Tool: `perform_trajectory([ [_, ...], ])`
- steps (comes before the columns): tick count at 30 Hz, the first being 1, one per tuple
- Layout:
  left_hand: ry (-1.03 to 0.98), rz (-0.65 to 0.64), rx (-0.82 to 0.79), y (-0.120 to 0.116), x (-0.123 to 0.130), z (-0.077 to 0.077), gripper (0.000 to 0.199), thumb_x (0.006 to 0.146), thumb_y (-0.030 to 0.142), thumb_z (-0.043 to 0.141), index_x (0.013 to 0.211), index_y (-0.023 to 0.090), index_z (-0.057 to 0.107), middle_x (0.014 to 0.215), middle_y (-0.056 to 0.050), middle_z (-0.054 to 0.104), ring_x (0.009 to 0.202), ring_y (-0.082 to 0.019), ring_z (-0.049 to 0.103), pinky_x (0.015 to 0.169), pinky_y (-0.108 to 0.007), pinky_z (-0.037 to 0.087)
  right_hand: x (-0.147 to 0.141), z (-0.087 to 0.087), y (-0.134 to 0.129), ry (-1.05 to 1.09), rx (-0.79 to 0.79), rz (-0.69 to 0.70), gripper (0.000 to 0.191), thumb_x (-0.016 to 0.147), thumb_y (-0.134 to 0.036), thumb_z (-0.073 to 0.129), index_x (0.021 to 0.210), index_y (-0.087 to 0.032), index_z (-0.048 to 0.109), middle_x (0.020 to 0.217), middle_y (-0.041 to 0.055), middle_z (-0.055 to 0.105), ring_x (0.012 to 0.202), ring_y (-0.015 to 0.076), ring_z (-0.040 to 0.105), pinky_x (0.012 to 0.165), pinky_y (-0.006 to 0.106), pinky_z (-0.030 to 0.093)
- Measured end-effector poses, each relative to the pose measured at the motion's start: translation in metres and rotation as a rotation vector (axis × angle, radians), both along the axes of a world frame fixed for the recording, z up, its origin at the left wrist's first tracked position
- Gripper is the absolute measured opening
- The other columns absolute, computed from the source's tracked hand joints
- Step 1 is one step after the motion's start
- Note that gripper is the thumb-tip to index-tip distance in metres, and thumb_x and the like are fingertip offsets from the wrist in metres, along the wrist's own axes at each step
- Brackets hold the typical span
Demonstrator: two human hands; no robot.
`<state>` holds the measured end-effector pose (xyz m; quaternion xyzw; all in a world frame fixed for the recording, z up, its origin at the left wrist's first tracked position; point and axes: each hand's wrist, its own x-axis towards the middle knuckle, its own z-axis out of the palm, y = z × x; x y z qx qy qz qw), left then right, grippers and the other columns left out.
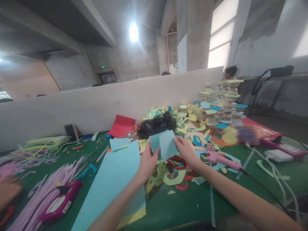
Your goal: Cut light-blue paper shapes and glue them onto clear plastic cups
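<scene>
Between my two hands are small light blue sheets of paper (167, 144), held up above the pile of scraps. My left hand (147, 163) pinches them at the lower left, thumb on the near face. At the upper right edge, my right hand (186, 150) grips the paper between thumb and fingers. A large light blue sheet (116, 183) lies under my left forearm, with yellow paper (134, 218) showing beneath it. Just below the held paper are red loops (179, 164), partly covered by scraps. A pink glue gun (223, 159) lies right of my right hand.
Paper scraps (173, 176) and a black plastic bag (156, 125) lie ahead. Stacked clear cups with paper discs (211, 118) stand right. Cables (276, 170) cross the right side. Lilac strips (50, 189), a magenta device (61, 202) and another person's hand (9, 192) are left.
</scene>
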<state>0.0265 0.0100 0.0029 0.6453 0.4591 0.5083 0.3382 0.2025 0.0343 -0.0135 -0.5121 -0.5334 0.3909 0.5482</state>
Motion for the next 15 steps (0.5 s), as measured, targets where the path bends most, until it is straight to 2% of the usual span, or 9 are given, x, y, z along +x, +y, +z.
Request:
perform_trajectory([
  [4,-0.013,0.022,-0.046,0.001,0.000,0.000,0.043,0.086,0.043,0.056,0.123,0.023,0.051,0.105,-0.007,0.069,0.084,-0.021,0.065,0.074,-0.032,0.052,-0.001,0.004,-0.004,0.088,-0.009,0.066,0.033,0.086,-0.053,0.045,0.074,-0.023,0.039,0.067,-0.0047,0.035,0.062,0.0138,0.040,0.060,0.026,0.037],
  [7,0.021,0.068,-0.018,0.000,0.000,0.000,0.042,0.085,0.041,0.057,0.123,0.023,0.053,0.101,-0.008,0.070,0.091,-0.023,0.065,0.079,-0.034,0.051,-0.003,0.001,-0.006,0.133,-0.060,0.141,0.034,0.086,-0.055,0.046,0.076,-0.023,0.042,0.070,-0.0034,0.042,0.066,0.0151,0.045,0.061,0.027,0.041],
  [11,0.118,0.114,-0.015,-0.006,0.004,-0.001,0.040,0.085,0.039,0.056,0.122,0.023,0.055,0.106,-0.009,0.068,0.104,-0.025,0.061,0.088,-0.035,0.048,-0.006,-0.005,-0.006,0.143,-0.117,0.208,0.032,0.087,-0.055,0.047,0.091,-0.024,0.051,0.086,0.0010,0.054,0.077,0.0184,0.054,0.065,0.029,0.045],
  [15,0.137,0.108,-0.036,-0.012,0.007,-0.002,0.040,0.091,0.044,0.042,0.121,0.021,0.055,0.103,-0.009,0.067,0.096,-0.023,0.062,0.084,-0.033,0.048,-0.007,-0.007,-0.005,0.127,-0.082,0.209,0.035,0.086,-0.057,0.050,0.096,-0.023,0.052,0.089,0.0018,0.055,0.079,0.0191,0.055,0.065,0.030,0.046],
])
